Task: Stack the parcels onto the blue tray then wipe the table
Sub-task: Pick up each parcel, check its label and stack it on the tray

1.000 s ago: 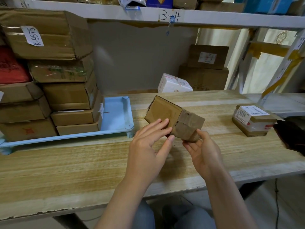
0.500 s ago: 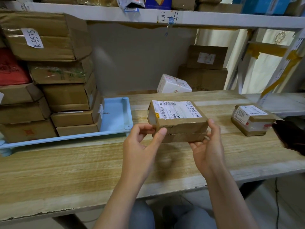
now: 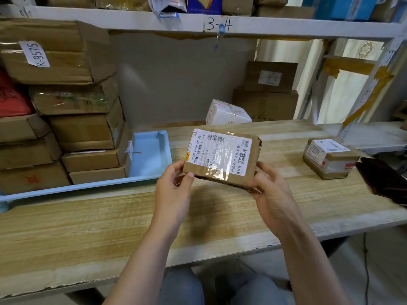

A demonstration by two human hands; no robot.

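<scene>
A small brown parcel (image 3: 222,157) with a white shipping label is held above the wooden table (image 3: 110,216), tilted so that the label faces me. My left hand (image 3: 174,190) pinches its lower left corner. My right hand (image 3: 271,194) grips its lower right corner. The blue tray (image 3: 149,157) lies to the left, with several cardboard parcels (image 3: 88,133) stacked on its left part. Another small labelled parcel (image 3: 330,157) sits on the table at the right.
A white box (image 3: 226,113) and two stacked brown boxes (image 3: 268,93) stand behind the table. A dark cloth (image 3: 383,181) lies at the right edge. A shelf (image 3: 198,25) marked 3-4 runs overhead.
The parcel has been turned over in both hands, from its plain side to its label side, and now tilts more toward me. Both hands shifted to its lower corners.
</scene>
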